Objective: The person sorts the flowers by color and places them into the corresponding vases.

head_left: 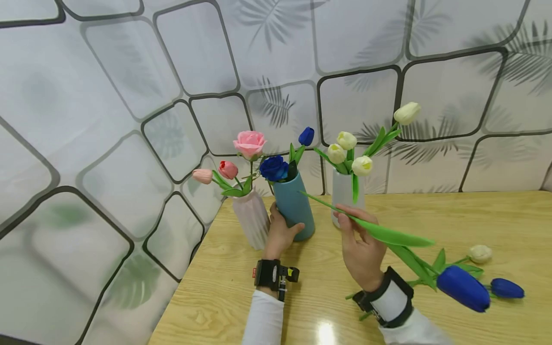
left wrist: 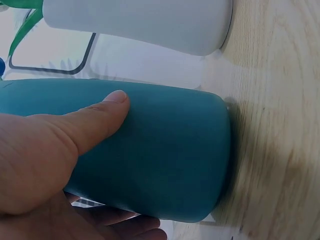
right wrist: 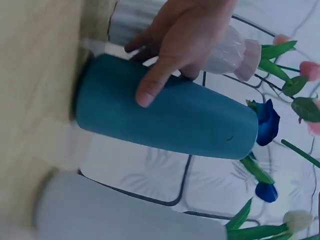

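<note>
My left hand (head_left: pixel 279 235) grips the lower part of a teal vase (head_left: pixel 296 206), its thumb across the front and fingers around the far side. The vase stands on the table and holds a blue rose (head_left: pixel 274 168) and a blue tulip (head_left: pixel 306 136). With thumb and fingers, my right hand (head_left: pixel 364 254) pinches the stem of another blue tulip (head_left: pixel 463 288). Its bloom points down to the right, and its stem end reaches toward the teal vase. In the right wrist view, a green stem end (right wrist: pixel 300 152) shows near the vase's mouth.
Left of the teal vase is a pale pink vase (head_left: pixel 251 220) with pink flowers. A white vase (head_left: pixel 342 191) with cream tulips stands to the right. A cream tulip (head_left: pixel 480 254) and a blue tulip (head_left: pixel 507 288) lie on the wooden table (head_left: pixel 215 297). Patterned curtain hangs behind.
</note>
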### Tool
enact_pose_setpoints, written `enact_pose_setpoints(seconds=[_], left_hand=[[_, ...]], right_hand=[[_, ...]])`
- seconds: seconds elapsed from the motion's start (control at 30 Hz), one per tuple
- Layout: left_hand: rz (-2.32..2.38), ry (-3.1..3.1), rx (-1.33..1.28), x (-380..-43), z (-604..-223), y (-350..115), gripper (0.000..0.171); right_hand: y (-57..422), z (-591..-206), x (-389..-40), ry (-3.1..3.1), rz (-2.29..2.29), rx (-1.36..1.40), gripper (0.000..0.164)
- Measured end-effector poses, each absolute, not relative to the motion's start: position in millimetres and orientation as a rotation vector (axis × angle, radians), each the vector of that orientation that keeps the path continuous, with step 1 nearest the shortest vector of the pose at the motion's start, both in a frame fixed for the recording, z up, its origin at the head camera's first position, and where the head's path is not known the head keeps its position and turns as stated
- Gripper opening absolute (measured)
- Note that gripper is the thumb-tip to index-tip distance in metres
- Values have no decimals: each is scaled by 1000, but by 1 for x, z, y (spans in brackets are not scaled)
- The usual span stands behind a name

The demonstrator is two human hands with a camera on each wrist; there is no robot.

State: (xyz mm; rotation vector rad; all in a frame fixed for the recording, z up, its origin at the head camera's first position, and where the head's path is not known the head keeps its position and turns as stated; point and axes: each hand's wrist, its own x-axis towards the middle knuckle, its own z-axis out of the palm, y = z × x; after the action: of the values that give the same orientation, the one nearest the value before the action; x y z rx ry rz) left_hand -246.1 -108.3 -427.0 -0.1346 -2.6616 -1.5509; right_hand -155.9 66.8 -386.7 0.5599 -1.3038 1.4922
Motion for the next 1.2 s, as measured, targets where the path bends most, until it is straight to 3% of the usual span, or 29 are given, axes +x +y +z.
enact_pose_setpoints(seconds=[0.47, 0.6, 0.7, 0.83, 0.93, 1.2], left_hand=[[-1528, -2674, -120, -247, -429, -108, 104], [-1532, -2670, -147, -247, -429, -109, 104], [-1538, -2673, -169, -247, -429, -110, 103], [-1548, -2684, -178, -245, -427, -113, 103], [-1553, -2683, -187, -244, -427, -114, 103], [-1566, -2682, -218, -246, -428, -113, 103]], right_hand=[[57, -335, -190, -2005, 1183, 542, 25], [57, -333, -200, -2096, 349, 563, 29], [54, -329, -206, -2058, 64, 558, 31], [41, -315, -218, -2209, 689, 604, 19], [33, -308, -230, -2286, 938, 542, 21], [26, -293, -247, -2358, 958, 447, 27]])
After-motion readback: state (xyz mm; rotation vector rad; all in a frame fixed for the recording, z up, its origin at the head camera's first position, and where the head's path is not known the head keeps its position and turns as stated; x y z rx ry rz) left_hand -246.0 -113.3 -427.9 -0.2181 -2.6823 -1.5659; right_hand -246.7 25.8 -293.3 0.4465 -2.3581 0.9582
